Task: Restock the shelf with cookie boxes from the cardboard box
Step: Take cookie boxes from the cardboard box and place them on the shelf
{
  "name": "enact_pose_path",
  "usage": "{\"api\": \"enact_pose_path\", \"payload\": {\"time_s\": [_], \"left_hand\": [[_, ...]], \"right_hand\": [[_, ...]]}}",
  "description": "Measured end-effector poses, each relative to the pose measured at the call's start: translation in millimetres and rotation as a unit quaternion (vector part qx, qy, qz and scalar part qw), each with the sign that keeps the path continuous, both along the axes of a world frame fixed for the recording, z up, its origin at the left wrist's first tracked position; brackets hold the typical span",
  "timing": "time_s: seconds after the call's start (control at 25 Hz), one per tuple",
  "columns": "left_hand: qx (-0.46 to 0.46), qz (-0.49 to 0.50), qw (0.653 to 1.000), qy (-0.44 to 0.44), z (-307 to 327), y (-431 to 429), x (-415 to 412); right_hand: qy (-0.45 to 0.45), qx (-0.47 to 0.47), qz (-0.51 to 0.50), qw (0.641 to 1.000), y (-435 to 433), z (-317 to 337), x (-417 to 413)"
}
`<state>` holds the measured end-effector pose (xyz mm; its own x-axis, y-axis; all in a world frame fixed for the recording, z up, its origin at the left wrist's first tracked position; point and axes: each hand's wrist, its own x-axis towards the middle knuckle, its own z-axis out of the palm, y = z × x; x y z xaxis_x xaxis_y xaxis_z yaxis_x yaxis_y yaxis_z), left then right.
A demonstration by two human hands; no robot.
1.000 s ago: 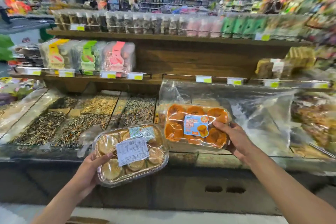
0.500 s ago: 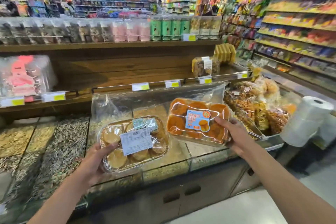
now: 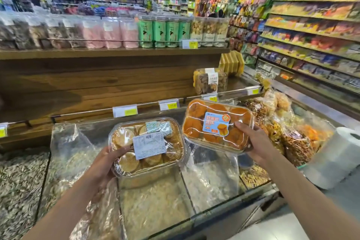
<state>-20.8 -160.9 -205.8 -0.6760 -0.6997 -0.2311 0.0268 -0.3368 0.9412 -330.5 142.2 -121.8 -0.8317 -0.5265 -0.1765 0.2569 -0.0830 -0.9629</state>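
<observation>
Both hands full: left hand clamped on the near-left corner of a clear box of pale round cookies, thumb over the lid and fingers underneath; right hand gripping the right end of a second box of orange-brown cakes, thumb on the lid beside its blue label. Carried lid-up and roughly level, labels toward the face, probably so the contents stay seated and the fronts can be read before placing. Held side by side, nearly touching, above the glass-topped bins of loose snacks below the hands. Ahead of and above the hands, the wooden shelf behind its price-tag rail, bare along most of its length; up and to the right of the right hand, a lone clear box on that same shelf, likely marking where this stock belongs. Further right of the right hand, a roll of plastic bags. No cardboard box in view. Judged as mid-carry, both boxes not yet set down; next move likely a lift forward over the rail onto the empty boards.
</observation>
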Motion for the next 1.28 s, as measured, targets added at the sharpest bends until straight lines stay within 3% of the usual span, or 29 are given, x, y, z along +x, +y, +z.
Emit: {"api": "enact_pose_path", "payload": {"time_s": [0.72, 1.28], "left_hand": [[0.031, 0.162, 0.986, -0.015, -13, -72, -125], [0.031, 0.228, 0.973, -0.032, -7, -78, -136]], "right_hand": [[0.047, 0.031, 0.128, 0.99, -241, 10, -237], [0.082, 0.074, 0.212, 0.971, -418, -45, -296]]}}
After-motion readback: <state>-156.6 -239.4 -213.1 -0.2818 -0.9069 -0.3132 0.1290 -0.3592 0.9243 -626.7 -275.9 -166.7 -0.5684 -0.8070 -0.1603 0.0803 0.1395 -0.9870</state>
